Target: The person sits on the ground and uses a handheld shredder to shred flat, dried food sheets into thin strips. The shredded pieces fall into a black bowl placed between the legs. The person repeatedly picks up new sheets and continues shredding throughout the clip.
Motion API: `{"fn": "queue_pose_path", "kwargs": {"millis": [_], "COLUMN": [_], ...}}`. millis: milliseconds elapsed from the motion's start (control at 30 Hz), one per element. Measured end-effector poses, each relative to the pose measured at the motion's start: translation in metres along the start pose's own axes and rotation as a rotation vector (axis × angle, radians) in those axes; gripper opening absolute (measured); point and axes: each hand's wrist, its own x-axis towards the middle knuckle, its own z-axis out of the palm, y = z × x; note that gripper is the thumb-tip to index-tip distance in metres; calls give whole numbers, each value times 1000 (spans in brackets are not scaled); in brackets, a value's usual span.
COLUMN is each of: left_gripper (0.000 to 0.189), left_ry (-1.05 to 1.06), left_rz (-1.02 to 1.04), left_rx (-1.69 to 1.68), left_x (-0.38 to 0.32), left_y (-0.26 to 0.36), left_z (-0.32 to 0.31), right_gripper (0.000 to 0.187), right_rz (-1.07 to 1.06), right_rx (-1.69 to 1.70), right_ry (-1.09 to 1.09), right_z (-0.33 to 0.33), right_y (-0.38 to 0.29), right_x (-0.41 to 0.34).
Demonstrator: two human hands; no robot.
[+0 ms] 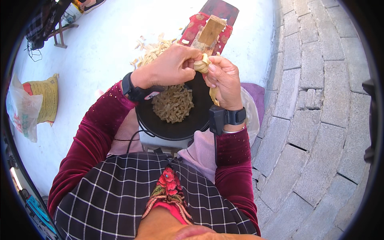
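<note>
Both my hands meet over a black round pan, on a pale yellow, ridged piece of plant material (201, 65). My left hand (172, 64) pinches its left side between thumb and fingers. Its right side is in the fingertips of my right hand (223, 75), and a pale strip hangs below that palm. In the black pan (180, 130) lies a heap of short brownish strips (174, 105). A wooden block (211, 30) rests on a red patterned cloth (196, 22) just beyond my hands. Pale loose strips (154, 51) are piled behind my left hand.
A yellow woven sack (49, 97) and a translucent plastic bag (25, 111) stand at the left. Another plastic bag (251, 111) lies right of the pan. Grey stone paving (312, 135) runs along the right side. A wooden stool (61, 36) and someone's shoe (93, 5) show at the upper left.
</note>
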Motion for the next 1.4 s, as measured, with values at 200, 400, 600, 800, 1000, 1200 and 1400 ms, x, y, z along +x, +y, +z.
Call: {"fn": "queue_pose_path", "kwargs": {"millis": [200, 400, 600, 800, 1000, 1200, 1400], "left_gripper": [31, 27, 46, 34, 22, 17, 19], "left_ry": [-355, -224, -243, -300, -452, 84, 217], "left_rz": [-325, -432, -236, 45, -92, -30, -135], "left_rx": [-696, -1289, 160, 358, 365, 648, 676], "left_x": [1, -7, 0, -7, -7, 21, 44], "left_y": [-6, -3, -5, 5, 0, -27, -62], "left_z": [-15, -21, -35, -10, -19, -2, 5], "right_gripper": [19, 12, 9, 11, 12, 10, 12], "right_rz": [0, -112, -124, -112, -217, -440, -572], "right_rx": [-85, -364, -506, -769, -1092, -1279, -1439], "right_ry": [5, 37, 82, -9, 39, 335, 639], "right_z": [4, -12, -16, -7, -10, -15, -14], "right_y": [-9, -34, -24, -12, -22, -14, 10], "right_x": [-1, -15, -16, -9, -18, 23, 60]}}
